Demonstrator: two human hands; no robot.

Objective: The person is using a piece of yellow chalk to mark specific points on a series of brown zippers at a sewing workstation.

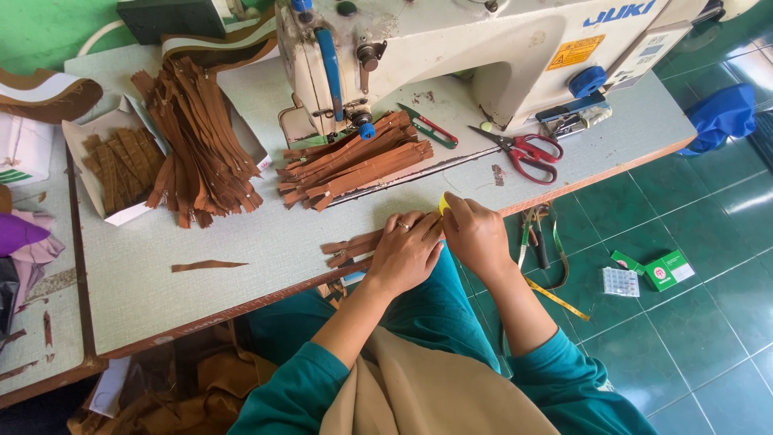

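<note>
My left hand (407, 254) rests at the table's front edge, fingers curled over the end of a few brown zipper strips (348, 246) that stick out to its left. My right hand (475, 234) is closed beside it, pinching a small yellow piece (444, 204) at its fingertips; what that piece is cannot be made out. The two hands touch each other. A stack of brown zippers (354, 161) lies just behind them, under the head of a white sewing machine (451, 48).
Red-handled scissors (527, 153) and a small green-red thread snip (431, 127) lie on the table (241, 234). A big pile of brown zippers (197, 141) and an open white box of them (117, 165) sit at left. One loose brown strip (208, 265) lies near the front. Small boxes (660, 270) are on the green tiled floor.
</note>
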